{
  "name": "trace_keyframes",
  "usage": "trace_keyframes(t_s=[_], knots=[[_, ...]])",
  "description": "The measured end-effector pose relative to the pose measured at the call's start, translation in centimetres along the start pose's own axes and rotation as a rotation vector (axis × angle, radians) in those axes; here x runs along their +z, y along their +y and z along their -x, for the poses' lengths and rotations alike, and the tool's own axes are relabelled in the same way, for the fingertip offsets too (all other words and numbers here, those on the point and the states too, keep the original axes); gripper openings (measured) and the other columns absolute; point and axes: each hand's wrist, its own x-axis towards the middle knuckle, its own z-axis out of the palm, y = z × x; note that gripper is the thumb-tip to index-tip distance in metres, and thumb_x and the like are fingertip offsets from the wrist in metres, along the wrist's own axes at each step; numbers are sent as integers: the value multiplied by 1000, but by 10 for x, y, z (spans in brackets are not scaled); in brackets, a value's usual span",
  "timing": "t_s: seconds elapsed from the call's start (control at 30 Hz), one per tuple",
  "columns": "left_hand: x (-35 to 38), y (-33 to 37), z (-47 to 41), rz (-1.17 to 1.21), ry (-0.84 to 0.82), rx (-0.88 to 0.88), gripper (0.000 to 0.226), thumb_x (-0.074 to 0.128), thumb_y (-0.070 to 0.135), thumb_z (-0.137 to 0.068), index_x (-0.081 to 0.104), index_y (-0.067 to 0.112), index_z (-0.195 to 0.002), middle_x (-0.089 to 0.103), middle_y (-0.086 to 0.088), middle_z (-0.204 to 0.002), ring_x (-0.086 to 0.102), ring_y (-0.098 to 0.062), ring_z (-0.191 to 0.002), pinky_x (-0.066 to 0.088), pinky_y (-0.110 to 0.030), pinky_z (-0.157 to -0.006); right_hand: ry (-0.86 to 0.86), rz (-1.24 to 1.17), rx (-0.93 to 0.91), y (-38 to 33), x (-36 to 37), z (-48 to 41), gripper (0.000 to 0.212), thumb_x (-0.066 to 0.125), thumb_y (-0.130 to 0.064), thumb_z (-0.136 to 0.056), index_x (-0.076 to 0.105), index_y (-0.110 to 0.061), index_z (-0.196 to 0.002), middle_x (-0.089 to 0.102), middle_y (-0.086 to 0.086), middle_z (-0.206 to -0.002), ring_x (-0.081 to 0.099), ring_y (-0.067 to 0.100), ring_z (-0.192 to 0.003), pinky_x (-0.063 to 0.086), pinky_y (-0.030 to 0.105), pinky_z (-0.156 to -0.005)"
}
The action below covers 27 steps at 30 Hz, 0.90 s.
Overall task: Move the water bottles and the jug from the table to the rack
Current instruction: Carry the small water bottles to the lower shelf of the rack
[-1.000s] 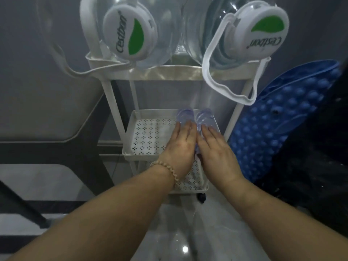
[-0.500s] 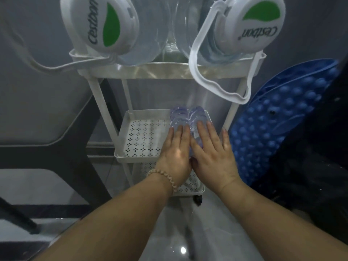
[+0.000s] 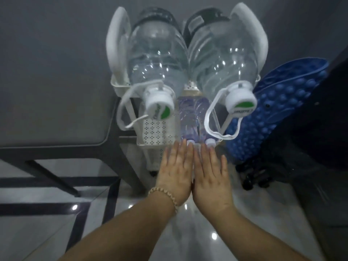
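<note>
1. my two hands have slid back since a moment ago: they lay on top of the small bottles then, and now only their fingertips reach the front edge of the shelf. my view has also risen, so i look down on the jugs instead of facing their caps.
2. far left, the grey table [image 3: 56, 91] stands beside the rack [image 3: 154, 131], as before.
3. the left jug [image 3: 156, 59] lies on the rack's top shelf, its white and green cap [image 3: 159, 106] pointing toward me, touching the right jug [image 3: 222, 57] alongside it.
4. my left hand [image 3: 175, 172], a bead bracelet [image 3: 163, 194] on its wrist, is flat with straight fingers and grips nothing. its fingertips are at the cap of the left small bottle [image 3: 185, 119].
5. both small bottles lie side by side on the shelf below the jugs, at its right end, white caps toward me.
6. my right hand [image 3: 211, 178] is flat as well, released, touching my left hand along its edge. its fingertips are just beside the cap of the right small bottle [image 3: 200, 110]; whether they touch it, i cannot tell.
7. right of the rack leans a blue knobbed mat [image 3: 278, 104], unchanged.
</note>
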Motion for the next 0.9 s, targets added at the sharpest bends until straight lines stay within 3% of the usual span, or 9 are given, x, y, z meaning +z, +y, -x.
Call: trace_keyframes(t_s=[0.1, 0.17, 0.23, 0.33, 0.53, 0.7, 0.9], knots=[[-70, 9, 51, -19, -92, -15, 65, 30, 28, -91, -1, 4, -143, 13, -15, -154, 8, -32, -141, 8, -50, -113, -129, -62, 44, -31, -73, 33, 64, 27, -18, -80, 32, 0, -142, 30, 20, -149, 26, 38, -138, 13, 53, -111], [-137, 11, 81, -9, -170, -37, 71, 45, 29, -88, 9, 4, -144, 21, -15, -152, 16, -30, -140, 13, -49, -112, -189, -80, 57, -49, -137, 44, 62, 31, -19, -81, 37, -3, -140, 32, 20, -148, 30, 38, -135, 18, 56, -110], [-188, 13, 107, 0, -201, -20, 85, 59, 34, -81, 10, 5, -144, 23, -14, -152, 17, -31, -140, 12, -49, -111, -200, -124, 44, -57, -190, 52, 63, 48, -19, -80, 37, -5, -141, 29, 20, -149, 31, 38, -135, 19, 56, -109], [-286, 14, 141, 28, -244, -20, 98, 73, 33, -68, 16, 7, -144, 29, -14, -149, 24, -34, -137, 20, -50, -109, -217, -174, 36, -69, -291, 54, 87, 74, -14, -65, 35, -6, -142, 29, 20, -149, 27, 34, -138, 13, 53, -110], [-447, 27, 167, -25, -65, -89, 91, 65, 32, -76, 10, 16, -147, 19, -10, -154, 12, -32, -141, 15, -53, -112, -97, -171, -80, -71, -458, 32, 85, 72, -19, -73, 29, -6, -145, 22, 18, -153, 16, 32, -141, 7, 54, -113], [-545, 51, 212, -151, 152, -284, 90, 50, 41, -85, -16, 22, -144, -2, -7, -156, -9, -27, -141, -3, -50, -112, 90, -209, -191, -74, -561, 43, 73, 63, -30, -83, 29, -10, -145, 24, 17, -153, 16, 32, -141, 3, 54, -114], [-630, 77, 326, -250, 291, -455, 83, 45, 47, -87, -5, 18, -147, 5, -9, -156, -1, -26, -142, 5, -53, -112, 148, -271, -403, -105, -658, 95, 66, 30, -50, -91, 14, -23, -148, 8, 9, -156, 2, 27, -143, -3, 51, -113]])
